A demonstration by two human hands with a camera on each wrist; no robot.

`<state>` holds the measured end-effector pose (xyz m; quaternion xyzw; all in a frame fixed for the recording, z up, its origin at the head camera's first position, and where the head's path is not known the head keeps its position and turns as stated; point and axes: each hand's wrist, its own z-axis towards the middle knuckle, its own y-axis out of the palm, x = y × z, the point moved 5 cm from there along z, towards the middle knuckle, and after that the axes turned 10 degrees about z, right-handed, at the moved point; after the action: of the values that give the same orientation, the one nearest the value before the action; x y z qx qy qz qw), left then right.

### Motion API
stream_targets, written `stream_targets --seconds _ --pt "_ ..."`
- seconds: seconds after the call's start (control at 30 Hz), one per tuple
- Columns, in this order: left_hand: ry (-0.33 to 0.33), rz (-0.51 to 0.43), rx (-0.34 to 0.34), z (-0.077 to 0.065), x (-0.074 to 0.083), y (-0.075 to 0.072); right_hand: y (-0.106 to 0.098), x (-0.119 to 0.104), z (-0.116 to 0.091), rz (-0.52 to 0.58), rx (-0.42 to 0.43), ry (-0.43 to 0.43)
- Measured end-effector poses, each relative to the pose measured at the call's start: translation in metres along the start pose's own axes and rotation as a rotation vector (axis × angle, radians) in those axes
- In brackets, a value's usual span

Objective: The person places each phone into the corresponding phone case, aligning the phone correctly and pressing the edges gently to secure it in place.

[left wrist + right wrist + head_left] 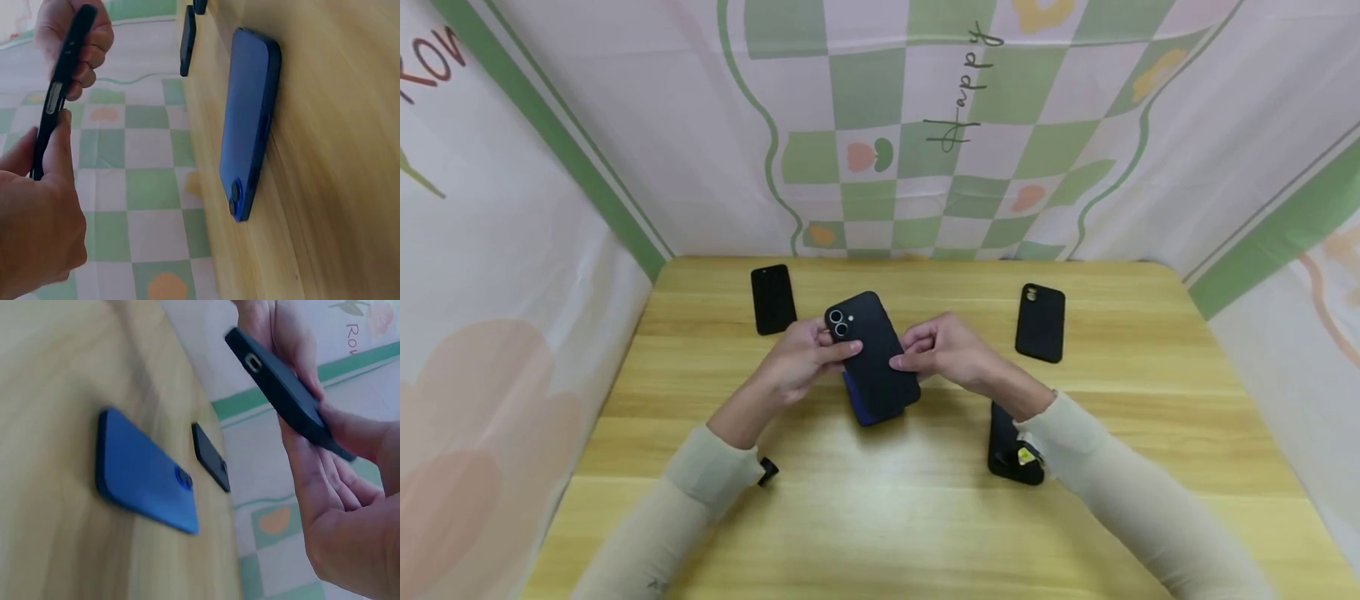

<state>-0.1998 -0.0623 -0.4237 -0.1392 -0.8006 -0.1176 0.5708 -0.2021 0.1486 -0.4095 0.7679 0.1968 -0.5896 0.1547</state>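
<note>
In the head view, a phone in a black case (880, 358) is held tilted above the table, its back with two ringed camera lenses facing up. My left hand (801, 358) grips its upper left side, thumb on the back. My right hand (947, 354) pinches its lower right edge, thumb on top and fingers curled beneath. Under it a blue phone (857, 400) lies on the table, mostly hidden; the right wrist view shows the blue phone's (147, 472) back upward. A slot along the case's (55, 97) side shows in the left wrist view.
On the wooden table (880, 517), a black phone (773, 300) lies at the back left. A black phone case (1040, 322) with a camera opening lies at the back right. Another black case or phone (1003, 433) is partly covered by my right forearm. Patterned cloth (880, 100) hangs behind.
</note>
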Motion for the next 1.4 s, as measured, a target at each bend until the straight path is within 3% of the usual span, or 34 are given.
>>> stream_targets --seconds 0.2,0.37,0.53,0.87,1.2,1.4 --pt "-0.010 -0.031 0.104 0.000 0.000 -0.017 0.018 0.010 0.005 0.114 0.089 0.009" --pt "-0.042 0.025 0.130 -0.002 -0.006 -0.032 0.035 0.020 0.011 0.137 0.149 0.028" --pt "-0.080 0.085 0.159 -0.008 -0.019 -0.051 0.053 0.033 0.022 0.153 0.126 0.050" --pt "-0.148 0.136 0.151 -0.015 -0.054 -0.081 0.089 0.060 0.041 0.153 0.066 0.133" --pt "-0.226 0.196 0.171 -0.025 -0.081 -0.098 0.115 0.071 0.050 -0.061 0.094 0.187" --pt "-0.237 0.203 0.203 -0.028 -0.092 -0.103 0.124 0.073 0.054 -0.189 0.074 0.139"
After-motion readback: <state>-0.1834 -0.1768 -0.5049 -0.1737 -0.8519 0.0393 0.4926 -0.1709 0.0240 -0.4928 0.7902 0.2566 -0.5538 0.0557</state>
